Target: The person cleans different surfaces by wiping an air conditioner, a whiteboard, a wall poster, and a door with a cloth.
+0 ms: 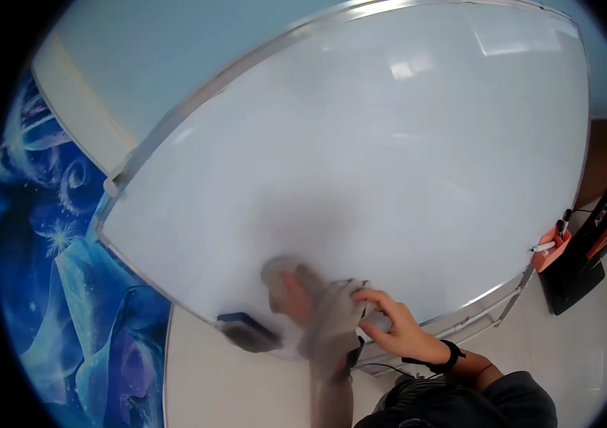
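Observation:
A grey cloth (pixel 333 314), smeared by motion, is bunched up in front of the lower part of the whiteboard (pixel 417 192). My right hand (pixel 400 332), with a black watch on its wrist, pinches the cloth's right edge between thumb and fingers. To the left, among blurred grey folds, my left hand (pixel 295 299) shows only as a smeared skin-coloured patch, so its grip is unclear. Part of the left forearm is covered by the cloth. A dark blue and grey board eraser (pixel 246 332) is at the board's lower left edge, left of the cloth.
At the board's lower right corner hangs a pink pen holder (pixel 552 250) with several markers. Below the board runs a metal stand rail (pixel 485 314). A blue patterned picture (pixel 97 307) covers the left side. Dark furniture (pixel 576 282) stands at the right.

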Demonstrator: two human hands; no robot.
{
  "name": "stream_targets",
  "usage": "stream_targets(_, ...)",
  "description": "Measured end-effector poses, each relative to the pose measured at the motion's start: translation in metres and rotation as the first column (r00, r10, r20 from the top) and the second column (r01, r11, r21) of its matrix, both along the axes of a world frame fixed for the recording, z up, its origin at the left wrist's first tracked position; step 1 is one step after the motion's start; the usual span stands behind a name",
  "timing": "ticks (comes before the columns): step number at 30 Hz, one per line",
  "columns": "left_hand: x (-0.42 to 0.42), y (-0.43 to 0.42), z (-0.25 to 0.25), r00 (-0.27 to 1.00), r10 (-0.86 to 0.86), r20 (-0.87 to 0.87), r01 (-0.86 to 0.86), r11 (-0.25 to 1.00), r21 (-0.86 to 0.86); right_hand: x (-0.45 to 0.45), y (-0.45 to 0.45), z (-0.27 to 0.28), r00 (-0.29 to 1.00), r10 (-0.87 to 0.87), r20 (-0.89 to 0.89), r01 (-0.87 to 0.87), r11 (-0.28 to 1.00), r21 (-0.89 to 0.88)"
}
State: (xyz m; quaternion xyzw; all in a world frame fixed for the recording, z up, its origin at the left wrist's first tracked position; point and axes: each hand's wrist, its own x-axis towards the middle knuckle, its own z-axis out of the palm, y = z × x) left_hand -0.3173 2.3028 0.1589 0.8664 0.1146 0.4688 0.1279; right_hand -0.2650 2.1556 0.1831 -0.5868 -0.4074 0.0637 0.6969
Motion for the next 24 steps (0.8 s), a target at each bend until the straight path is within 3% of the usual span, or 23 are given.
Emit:
stream_targets(1,0.017,-0.005,0.010,0.996,0.087,0.036,-0.092,0.976,0.197,0.003,-0.007,-0.004,0.997,-0.062,-0.048,0.064,0.997,0.036)
stream_targets(3,0.055,-0.021,0.027,0.959,0.231,0.164,-0.283,0.812,0.511,0.010,-0.024,-0.013,0.974,-0.174,-0.145,0.189,0.978,0.094)
stream_targets(4,0.070,-0.037,0.034,0.980,0.151,0.131,-0.198,0.835,0.514,0.013,-0.037,-0.011,0.958,-0.256,-0.127,0.273,0.952,0.139)
stream_targets(5,0.083,-0.054,0.043,0.995,0.051,0.085,-0.087,0.858,0.507,0.018,-0.048,-0.016,0.926,-0.333,-0.179,0.363,0.914,0.180)
stream_targets(7,0.097,-0.098,0.054,0.959,-0.280,-0.050,0.280,0.902,0.327,0.030,-0.068,-0.030,0.841,-0.455,-0.292,0.526,0.814,0.246)
stream_targets(9,0.111,-0.129,0.044,0.919,-0.393,-0.021,0.376,0.863,0.337,0.046,-0.097,-0.042,0.771,-0.622,-0.138,0.636,0.736,0.233)
stream_targets(11,0.113,-0.154,0.031,0.836,-0.527,-0.152,0.548,0.812,0.200,0.058,-0.119,-0.045,0.650,-0.743,-0.159,0.760,0.635,0.142)
stream_targets(12,0.108,-0.162,0.029,0.756,-0.622,-0.205,0.646,0.760,0.077,0.068,-0.131,-0.050,0.601,-0.795,-0.085,0.795,0.583,0.167)
stream_targets(15,0.109,-0.181,-0.017,0.719,-0.644,-0.260,0.673,0.739,0.033,0.090,-0.154,-0.046,0.467,-0.882,0.058,0.851,0.467,0.239)
stream_targets(16,0.108,-0.183,-0.029,0.718,-0.642,-0.268,0.669,0.743,0.015,0.100,-0.159,-0.054,0.515,-0.857,0.034,0.824,0.505,0.257)
stream_targets(19,0.109,-0.185,-0.061,0.806,-0.591,-0.048,0.592,0.799,0.102,0.131,-0.153,-0.055,0.297,-0.932,0.206,0.916,0.339,0.214)
stream_targets(24,0.084,-0.171,-0.074,0.850,-0.515,-0.109,0.517,0.856,-0.009,0.128,-0.109,0.019,0.426,-0.862,0.273,0.804,0.499,0.322)
